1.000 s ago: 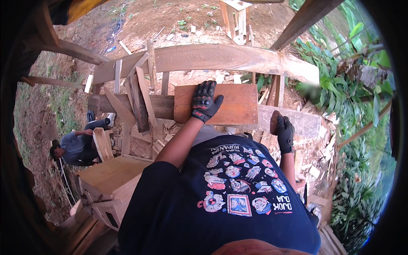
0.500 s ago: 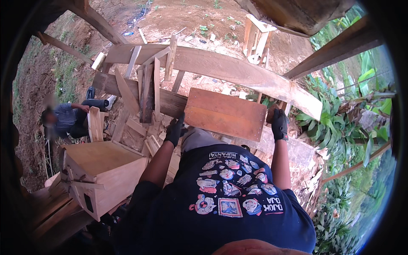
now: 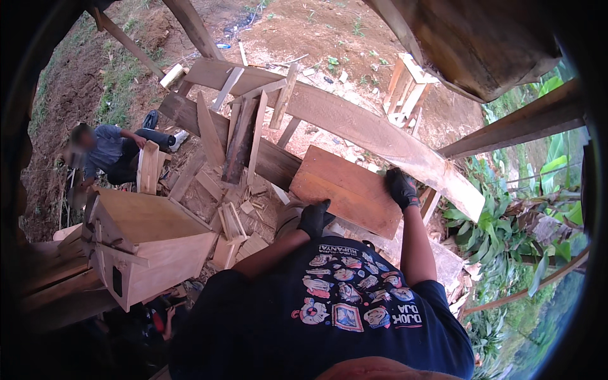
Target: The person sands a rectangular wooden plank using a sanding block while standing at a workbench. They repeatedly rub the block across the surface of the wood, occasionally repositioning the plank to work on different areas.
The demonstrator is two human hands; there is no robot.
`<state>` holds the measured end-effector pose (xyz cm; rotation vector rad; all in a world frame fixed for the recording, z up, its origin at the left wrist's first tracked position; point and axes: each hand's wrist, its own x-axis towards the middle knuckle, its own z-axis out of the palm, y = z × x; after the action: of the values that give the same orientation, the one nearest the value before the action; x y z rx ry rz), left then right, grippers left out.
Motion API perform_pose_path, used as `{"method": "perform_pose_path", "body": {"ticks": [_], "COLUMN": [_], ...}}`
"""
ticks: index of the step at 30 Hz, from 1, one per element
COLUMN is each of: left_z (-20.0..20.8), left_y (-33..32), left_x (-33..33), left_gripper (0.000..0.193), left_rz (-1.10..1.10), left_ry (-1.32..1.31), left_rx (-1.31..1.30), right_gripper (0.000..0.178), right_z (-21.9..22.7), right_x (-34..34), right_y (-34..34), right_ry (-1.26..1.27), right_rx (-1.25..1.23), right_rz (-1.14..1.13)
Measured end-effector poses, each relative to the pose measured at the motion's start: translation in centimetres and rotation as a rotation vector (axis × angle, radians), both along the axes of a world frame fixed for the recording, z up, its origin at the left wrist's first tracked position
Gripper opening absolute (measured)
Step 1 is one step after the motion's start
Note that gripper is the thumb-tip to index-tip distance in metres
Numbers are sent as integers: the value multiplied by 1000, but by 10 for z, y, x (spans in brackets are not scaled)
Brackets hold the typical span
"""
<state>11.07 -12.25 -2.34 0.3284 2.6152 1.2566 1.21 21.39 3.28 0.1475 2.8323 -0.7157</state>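
A reddish-brown wooden panel (image 3: 347, 191) with a seam along its length lies tilted in front of my body, in front of a long plank bench. My left hand (image 3: 314, 219), in a black glove, is closed at its near edge, the thumb pointing toward the panel. At the panel's far right corner, my right hand (image 3: 401, 189), also gloved in black, has its fingers curled over the edge. The undersides of both grips are hidden.
Beyond the panel runs a long pale plank (image 3: 373, 130) with offcuts leaning on it. A light wooden cabinet (image 3: 164, 253) stands at left, near a seated person (image 3: 114, 149) holding wood pieces. Posts (image 3: 513, 123) and leafy plants (image 3: 484, 190) border the right.
My left hand has shifted right along the panel's near edge. My right hand has moved up to the far right corner, where a brown block beside it no longer shows. The view has turned slightly.
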Motion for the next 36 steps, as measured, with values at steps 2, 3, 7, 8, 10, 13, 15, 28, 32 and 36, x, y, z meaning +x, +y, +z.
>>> {"method": "perform_pose_path", "body": {"ticks": [2,3,7,8,10,13,15,28,32,36], "left_z": [-19,-20,10,23,45,45,38,-7,14,39], "left_y": [9,20,39,45,66,81,97,103,104,112], "left_x": [-6,-21,-61,-69,-95,-143,-173,-196,-151,-107], "left_gripper": [41,41,42,42,43,41,41,53,70,61], "left_rz": [248,478,634,626,647,470,364,296,226,-234], "left_ry": [-128,-335,-565,-571,-563,-475,-388,-67,202,157], "left_rx": [123,404,662,658,671,572,554,-68,-68,113], "right_gripper": [41,39,50,50,53,54,52,45,41,24], "right_z": [-1,-1,26,29,20,24,15,10,17,30], "right_x": [12,21,52,58,61,66,75,126,140,144], "right_y": [-1,-2,-5,-2,10,7,2,-19,4,14], "right_ry": [8,15,136,177,165,122,169,117,111,96], "right_rx": [-2,8,-3,-31,-87,-115,-169,-366,-593,-1184], "right_rz": [-29,-98,-260,-336,-486,-606,-671,-456,-553,-556]}}
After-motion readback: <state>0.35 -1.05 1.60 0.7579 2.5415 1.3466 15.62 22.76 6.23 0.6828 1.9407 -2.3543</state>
